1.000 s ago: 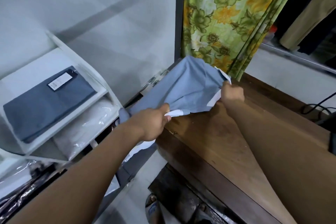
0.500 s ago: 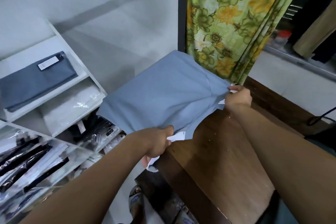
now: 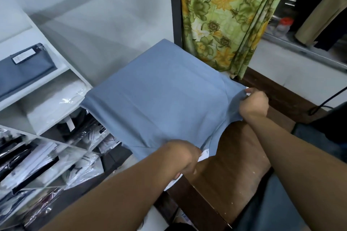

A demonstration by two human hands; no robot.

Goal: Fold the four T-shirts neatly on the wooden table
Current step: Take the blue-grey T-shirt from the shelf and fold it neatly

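Left grip (image 3: 185,157) and right grip (image 3: 253,103) each pinch the near edge of the blue T-shirt (image 3: 159,97), stretched flat over the desk's (image 3: 234,159) far end. No fold visible. Other three shirts unseen. Judgement: barely begun.

You will find nothing here that can be read. The white tag (image 3: 24,56) on the folded grey-blue garment (image 3: 22,75) on the shelf (image 3: 62,71) carries print too blurred to make out. The white label (image 3: 205,154) at the near edge of the blue T-shirt (image 3: 159,103), just beside your left hand (image 3: 185,157), shows no legible marks.
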